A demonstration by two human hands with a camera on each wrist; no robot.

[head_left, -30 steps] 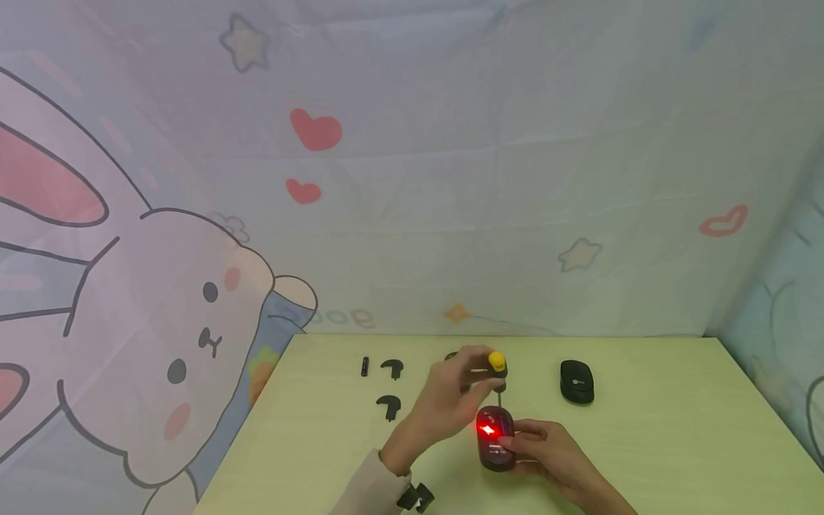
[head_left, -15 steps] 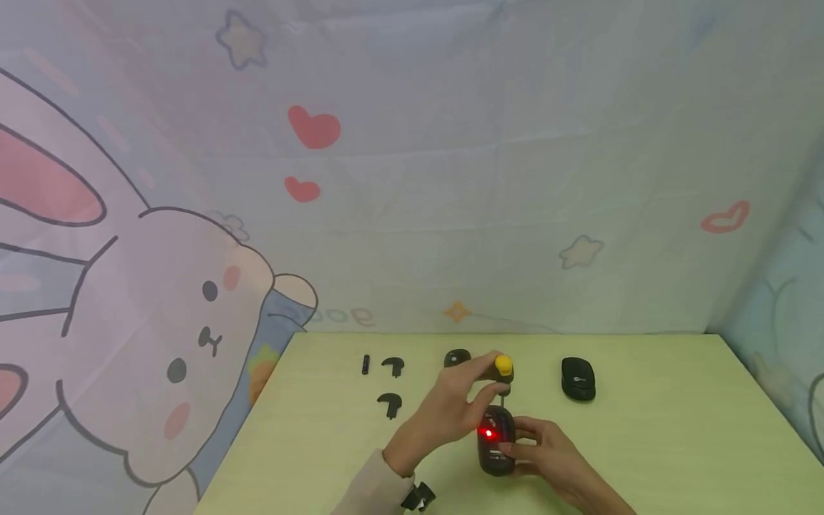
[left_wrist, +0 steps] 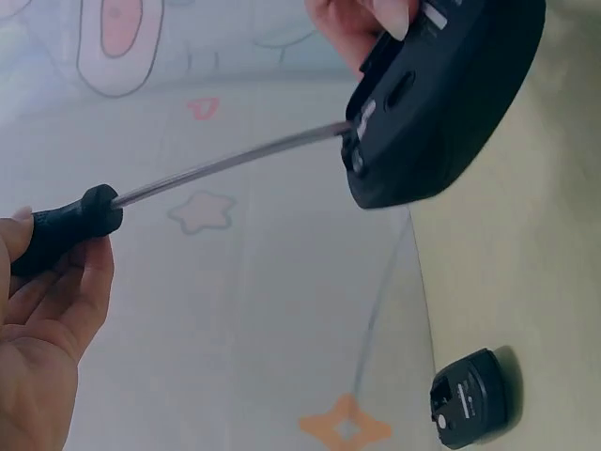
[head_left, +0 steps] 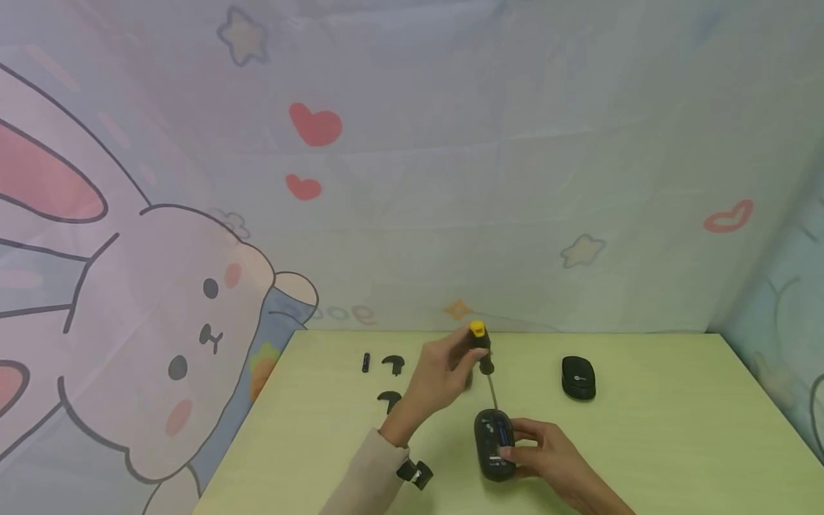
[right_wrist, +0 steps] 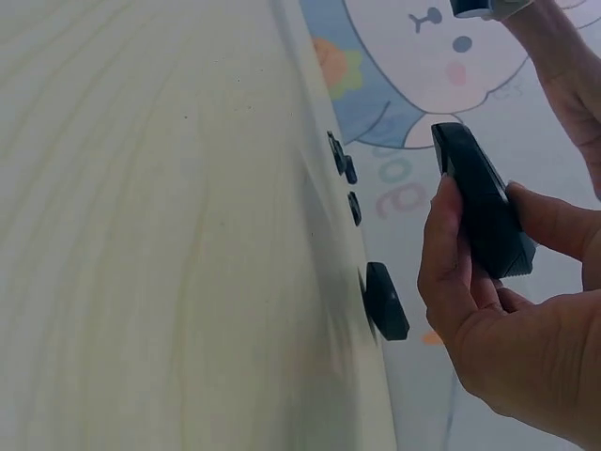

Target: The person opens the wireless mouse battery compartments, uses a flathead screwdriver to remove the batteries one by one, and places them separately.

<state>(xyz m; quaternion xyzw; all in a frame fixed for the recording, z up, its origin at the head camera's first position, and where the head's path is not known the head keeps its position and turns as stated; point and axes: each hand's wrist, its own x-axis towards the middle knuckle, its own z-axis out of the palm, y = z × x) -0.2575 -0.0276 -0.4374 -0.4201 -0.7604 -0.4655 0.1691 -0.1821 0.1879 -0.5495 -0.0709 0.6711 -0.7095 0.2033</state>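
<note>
My left hand (head_left: 438,372) grips the black handle of a screwdriver (head_left: 483,350) with a yellow end cap. The shaft slants down to the far end of a black computer mouse (head_left: 494,458). In the left wrist view the screwdriver's tip meets the mouse's underside near a small round spot. My right hand (head_left: 547,454) holds that mouse raised off the table, underside facing up, with thumb and fingers on its sides. A blue battery (head_left: 503,430) shows in its compartment. From the right wrist view, the mouse (right_wrist: 481,207) sits between thumb and fingers.
Another black mouse (head_left: 578,378) lies at the right back of the table (head_left: 676,429). One more mouse (left_wrist: 470,399) sits behind my left hand, mostly hidden in the head view. At left are a small battery (head_left: 365,363) and two curved black covers (head_left: 393,364).
The screwdriver's handle has swung up and left, from near upright to a slant, with my left hand. The red light on the mouse's underside no longer shows. My right hand stays put.
</note>
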